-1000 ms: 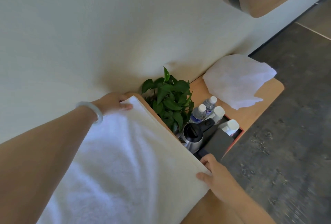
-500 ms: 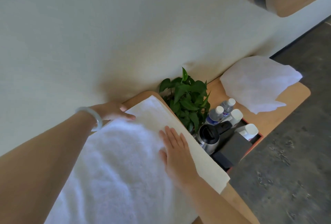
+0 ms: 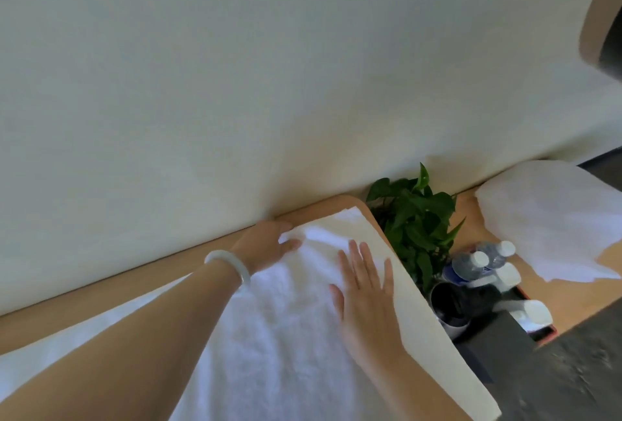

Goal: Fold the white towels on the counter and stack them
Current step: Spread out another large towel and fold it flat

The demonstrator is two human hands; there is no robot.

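Observation:
A large white towel lies spread on the wooden counter, its right edge running along the counter's end. My left hand, with a pale bangle on the wrist, holds the towel's far corner near the wall, thumb on top of the cloth. My right hand lies flat on the towel with straight fingers, close to its right border. A second white towel sits crumpled on the lower wooden table at the right.
Past the counter's end stands a green potted plant. Beside it a tray holds a steel kettle, two water bottles and white bottles. The wall runs along the back; dark floor is at lower right.
My right hand left the towel's near right corner, went onto the cloth and slid farther toward the wall. The left hand stayed at the far corner. The camera panned left.

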